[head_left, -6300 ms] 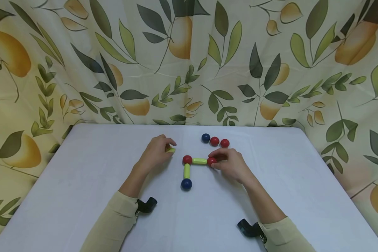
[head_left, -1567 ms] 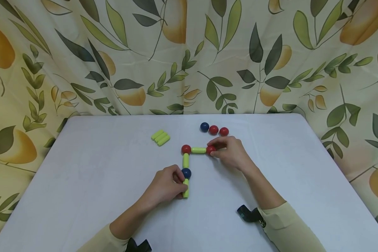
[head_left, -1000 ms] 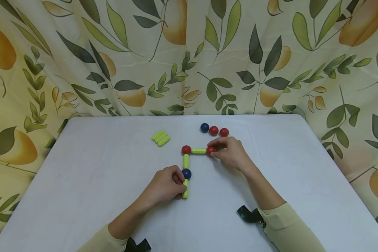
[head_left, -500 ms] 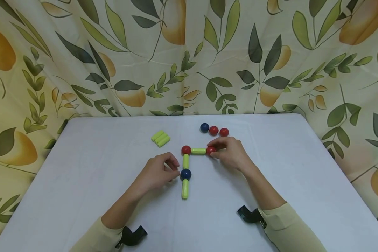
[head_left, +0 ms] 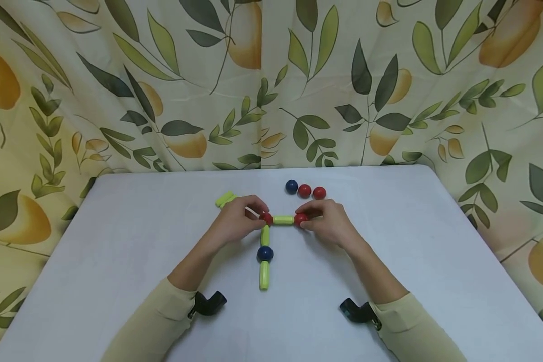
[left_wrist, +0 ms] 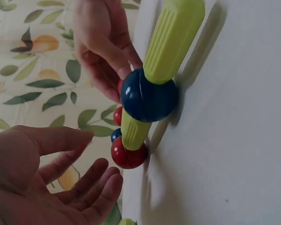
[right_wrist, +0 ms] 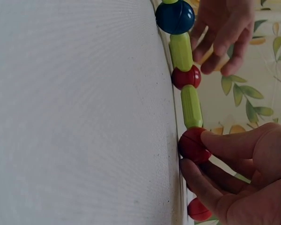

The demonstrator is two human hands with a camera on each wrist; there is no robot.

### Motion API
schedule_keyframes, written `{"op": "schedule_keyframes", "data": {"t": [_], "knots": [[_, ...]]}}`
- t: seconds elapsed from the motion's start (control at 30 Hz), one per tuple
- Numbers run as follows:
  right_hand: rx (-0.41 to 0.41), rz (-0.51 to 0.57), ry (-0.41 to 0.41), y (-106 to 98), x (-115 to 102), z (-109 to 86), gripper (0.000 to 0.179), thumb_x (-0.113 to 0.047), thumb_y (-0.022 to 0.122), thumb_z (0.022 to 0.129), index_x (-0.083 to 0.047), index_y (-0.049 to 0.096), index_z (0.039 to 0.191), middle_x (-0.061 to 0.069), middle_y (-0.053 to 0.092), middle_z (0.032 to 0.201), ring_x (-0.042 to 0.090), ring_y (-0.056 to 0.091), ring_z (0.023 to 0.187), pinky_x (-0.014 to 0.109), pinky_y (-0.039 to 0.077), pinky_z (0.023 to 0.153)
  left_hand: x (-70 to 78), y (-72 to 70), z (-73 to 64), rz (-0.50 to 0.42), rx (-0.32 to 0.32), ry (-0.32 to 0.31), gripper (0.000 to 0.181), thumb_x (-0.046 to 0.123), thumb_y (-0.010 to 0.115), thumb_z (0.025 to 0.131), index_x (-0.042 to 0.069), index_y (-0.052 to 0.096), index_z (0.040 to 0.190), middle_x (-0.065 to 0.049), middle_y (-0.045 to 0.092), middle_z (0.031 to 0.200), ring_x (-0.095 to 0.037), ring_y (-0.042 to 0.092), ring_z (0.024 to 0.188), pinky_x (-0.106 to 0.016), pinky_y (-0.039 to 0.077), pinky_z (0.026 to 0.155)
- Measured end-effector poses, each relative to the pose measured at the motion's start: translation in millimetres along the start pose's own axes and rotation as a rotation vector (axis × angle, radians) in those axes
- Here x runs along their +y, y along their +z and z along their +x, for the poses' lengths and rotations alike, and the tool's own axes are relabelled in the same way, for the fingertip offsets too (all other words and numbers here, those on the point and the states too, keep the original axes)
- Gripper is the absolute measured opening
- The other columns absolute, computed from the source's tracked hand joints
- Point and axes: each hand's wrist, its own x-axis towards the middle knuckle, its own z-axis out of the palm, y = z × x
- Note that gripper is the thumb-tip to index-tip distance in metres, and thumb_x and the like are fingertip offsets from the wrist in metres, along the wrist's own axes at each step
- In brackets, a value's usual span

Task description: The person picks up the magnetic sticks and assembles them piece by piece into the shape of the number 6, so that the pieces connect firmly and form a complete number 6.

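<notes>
An L-shaped chain of balls and yellow-green rods lies on the white table. At its corner is a red ball (head_left: 268, 219); a rod (head_left: 283, 220) runs right to another red ball (head_left: 299, 219). A second rod (head_left: 265, 236) leads toward me to a blue ball (head_left: 265, 254), followed by a third rod (head_left: 264, 275) with a free end. My right hand (head_left: 330, 221) pinches the right-hand red ball between thumb and fingers, as the right wrist view confirms. My left hand (head_left: 234, 221) hovers beside the corner ball, its fingers (left_wrist: 91, 185) spread apart and clear of it.
Loose yellow-green rods (head_left: 225, 198) lie behind my left hand, partly covered by it. Beyond the chain sit a loose blue ball (head_left: 291, 187) and two red balls, one (head_left: 304, 191) beside the other (head_left: 319, 193). A patterned curtain (head_left: 271, 100) hangs behind the table.
My left hand set a rod below the blue ball, let go of it, and moved up to the corner red ball. The right hand keeps pinching its red ball.
</notes>
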Motion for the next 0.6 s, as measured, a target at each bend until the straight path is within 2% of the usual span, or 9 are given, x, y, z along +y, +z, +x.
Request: {"op": "schedule_keyframes", "data": {"t": [0.1,0.2,0.3,0.6], "knots": [[-0.002,0.003,0.000,0,1,0.4,0.029,-0.010,0.077,0.093,-0.012,0.076,0.121,0.009,0.076,0.115,0.030,0.066,0.115,0.048,0.051,0.100,-1.0,1.4,10.9,0.048,-0.032,0.013,0.025,0.013,0.078,0.093,0.015,0.074,0.117,-0.005,0.069,0.116,-0.022,0.066,0.102,-0.032,0.059,0.083],[-0.008,0.007,0.004,1,2,0.2,0.029,-0.010,0.077,0.093,-0.012,0.076,0.121,0.008,0.076,0.116,0.030,0.066,0.116,0.048,0.051,0.100,-4.8,2.3,18.3,0.084,-0.097,0.026,0.026,0.012,0.077,0.094,0.016,0.074,0.120,-0.005,0.069,0.118,-0.022,0.066,0.106,-0.032,0.059,0.086],[-0.006,0.006,0.008,1,3,0.0,0.029,-0.010,0.077,0.092,-0.013,0.077,0.121,0.008,0.076,0.115,0.030,0.066,0.115,0.047,0.052,0.099,-7.8,2.6,21.7,0.079,-0.147,0.040,0.027,0.010,0.075,0.095,0.015,0.075,0.121,-0.006,0.069,0.119,-0.023,0.067,0.108,-0.033,0.059,0.088],[-0.001,0.003,0.007,0,2,0.1,0.029,-0.010,0.078,0.092,-0.014,0.077,0.121,0.005,0.077,0.114,0.027,0.067,0.113,0.047,0.053,0.099,-12.5,1.2,23.8,0.044,-0.132,0.030,0.025,0.008,0.074,0.095,0.016,0.077,0.119,-0.005,0.070,0.116,-0.022,0.065,0.105,-0.031,0.057,0.085]]}}
